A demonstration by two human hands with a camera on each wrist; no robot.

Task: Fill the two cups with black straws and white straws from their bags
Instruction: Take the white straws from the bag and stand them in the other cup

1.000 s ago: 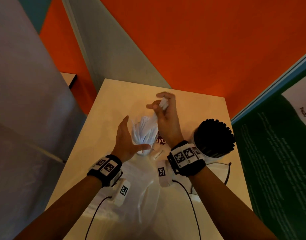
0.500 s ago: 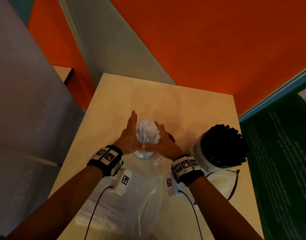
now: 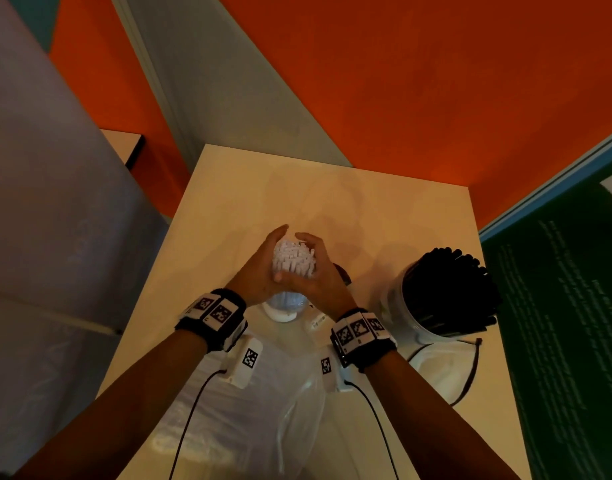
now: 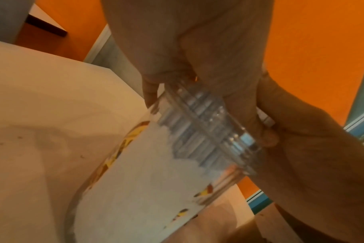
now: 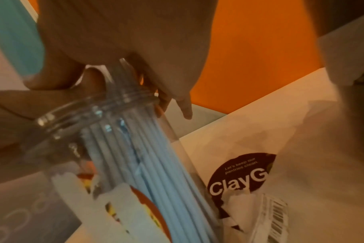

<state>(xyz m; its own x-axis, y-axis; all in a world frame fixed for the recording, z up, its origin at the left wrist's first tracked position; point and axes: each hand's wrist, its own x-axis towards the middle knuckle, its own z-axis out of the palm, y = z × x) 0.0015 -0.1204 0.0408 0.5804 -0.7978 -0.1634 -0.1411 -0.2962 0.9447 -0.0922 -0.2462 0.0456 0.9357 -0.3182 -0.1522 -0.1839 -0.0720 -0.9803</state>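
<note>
A bundle of white straws (image 3: 294,259) stands upright in a clear plastic cup (image 3: 282,308) at the table's centre. My left hand (image 3: 261,263) and right hand (image 3: 318,270) wrap the bundle from either side just above the cup's rim, fingers curled round it. The left wrist view shows the cup (image 4: 208,131) under my left hand (image 4: 187,41). The right wrist view shows the straws (image 5: 156,164) running down inside the cup's rim (image 5: 94,106). A white cup (image 3: 401,306) packed with black straws (image 3: 446,292) stands to the right.
A crumpled clear plastic bag (image 3: 263,410) lies on the beige table (image 3: 332,202) between my forearms. Another bag (image 3: 443,368) lies in front of the black-straw cup. A torn sticker label (image 5: 239,177) lies beside the clear cup. Orange floor surrounds the table.
My right hand has come down from pinching the straw tips high up, and my left hand has closed in. Both now clasp the bundle, with the straws lower in the cup.
</note>
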